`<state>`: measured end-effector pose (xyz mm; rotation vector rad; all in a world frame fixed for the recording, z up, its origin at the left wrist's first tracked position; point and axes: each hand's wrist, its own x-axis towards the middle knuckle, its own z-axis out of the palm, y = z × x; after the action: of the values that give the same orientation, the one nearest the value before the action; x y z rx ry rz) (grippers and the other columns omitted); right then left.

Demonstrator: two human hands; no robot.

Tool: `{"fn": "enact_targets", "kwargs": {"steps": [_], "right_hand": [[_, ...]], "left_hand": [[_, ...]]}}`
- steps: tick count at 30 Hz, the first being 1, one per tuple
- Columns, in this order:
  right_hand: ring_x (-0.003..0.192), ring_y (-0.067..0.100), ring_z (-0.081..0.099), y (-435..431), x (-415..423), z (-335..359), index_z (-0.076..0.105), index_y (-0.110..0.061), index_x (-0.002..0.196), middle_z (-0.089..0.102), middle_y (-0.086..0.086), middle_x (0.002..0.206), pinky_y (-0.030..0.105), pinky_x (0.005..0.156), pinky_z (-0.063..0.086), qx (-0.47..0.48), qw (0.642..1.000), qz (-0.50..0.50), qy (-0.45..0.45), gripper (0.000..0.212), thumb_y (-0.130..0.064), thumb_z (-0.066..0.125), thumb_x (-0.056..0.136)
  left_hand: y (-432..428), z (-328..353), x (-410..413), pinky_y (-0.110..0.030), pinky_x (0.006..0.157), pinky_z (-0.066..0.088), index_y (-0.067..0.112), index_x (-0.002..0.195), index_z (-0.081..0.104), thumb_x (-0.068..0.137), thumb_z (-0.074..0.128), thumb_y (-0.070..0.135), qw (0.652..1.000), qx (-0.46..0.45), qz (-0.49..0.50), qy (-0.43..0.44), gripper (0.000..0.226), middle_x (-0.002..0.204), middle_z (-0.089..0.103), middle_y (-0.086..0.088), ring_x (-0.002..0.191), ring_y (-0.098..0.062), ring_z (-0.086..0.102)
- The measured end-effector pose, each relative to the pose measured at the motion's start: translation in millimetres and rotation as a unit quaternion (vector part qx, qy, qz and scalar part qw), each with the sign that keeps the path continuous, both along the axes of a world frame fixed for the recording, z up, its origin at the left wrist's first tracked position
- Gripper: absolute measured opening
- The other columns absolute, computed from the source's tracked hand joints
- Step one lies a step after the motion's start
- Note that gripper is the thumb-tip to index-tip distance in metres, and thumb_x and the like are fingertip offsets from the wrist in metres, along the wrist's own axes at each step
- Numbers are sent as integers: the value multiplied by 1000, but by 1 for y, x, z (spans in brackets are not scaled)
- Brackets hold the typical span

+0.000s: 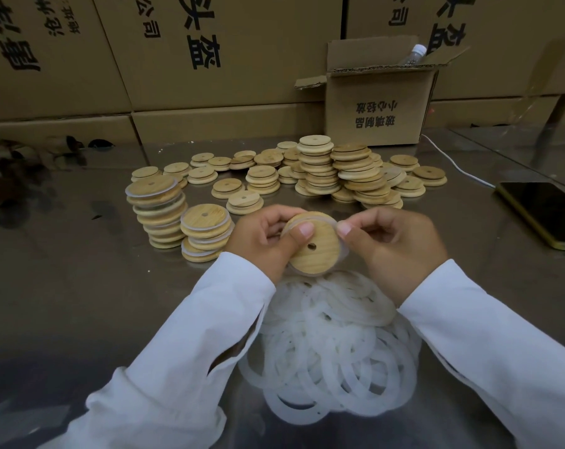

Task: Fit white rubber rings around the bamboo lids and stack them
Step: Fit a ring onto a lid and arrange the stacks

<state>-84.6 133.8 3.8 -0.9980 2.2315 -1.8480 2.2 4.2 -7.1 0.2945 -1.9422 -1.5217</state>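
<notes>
A round bamboo lid (316, 251) with a small hole is held above the table between both hands. My left hand (261, 241) grips its left edge, thumb on the face. My right hand (391, 244) pinches a white rubber ring (341, 233) that runs round the lid's upper and right rim. Below the hands lies a heap of loose white rings (333, 345). Two stacks of ringed lids (159, 212) (206, 233) stand to the left. Bare lids (339, 170) lie loose and stacked further back.
An open cardboard box (378, 105) with a plastic bottle (412, 55) stands at the back right, before a wall of large cartons (209, 53). A phone (547, 212) on a white cable (453, 163) lies at the right. The table (80, 270) is shiny metal.
</notes>
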Motion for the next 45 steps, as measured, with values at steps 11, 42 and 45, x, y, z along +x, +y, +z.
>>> {"fn": "enact_targets", "kwargs": {"steps": [11, 42, 45], "right_hand": [[64, 5, 59, -1, -2, -3, 67, -24, 71, 66, -3, 69, 13, 62, 49, -22, 996, 34, -74, 12, -15, 71, 77], [54, 3, 61, 3, -2, -3, 68, -21, 69, 68, 2, 63, 21, 64, 53, 2, 995, 31, -91, 15, -15, 66, 82], [50, 0, 58, 3, -1, -3, 67, -21, 68, 66, -2, 58, 15, 58, 50, -16, 997, 24, -66, 15, -13, 66, 81]], "left_hand": [[2, -4, -3, -44, 78, 56, 22, 81, 66, 80, 66, 14, 993, 116, 30, 1, 8, 70, 72, 3, 69, -13, 68], [-4, -4, 0, -38, 64, 59, 22, 84, 68, 64, 70, 25, 992, 124, -13, 6, 20, 75, 70, 0, 76, -19, 68], [-6, -3, 1, -30, 55, 57, 20, 85, 68, 59, 69, 27, 990, 137, -32, 6, 26, 71, 71, 0, 70, -16, 69]]}}
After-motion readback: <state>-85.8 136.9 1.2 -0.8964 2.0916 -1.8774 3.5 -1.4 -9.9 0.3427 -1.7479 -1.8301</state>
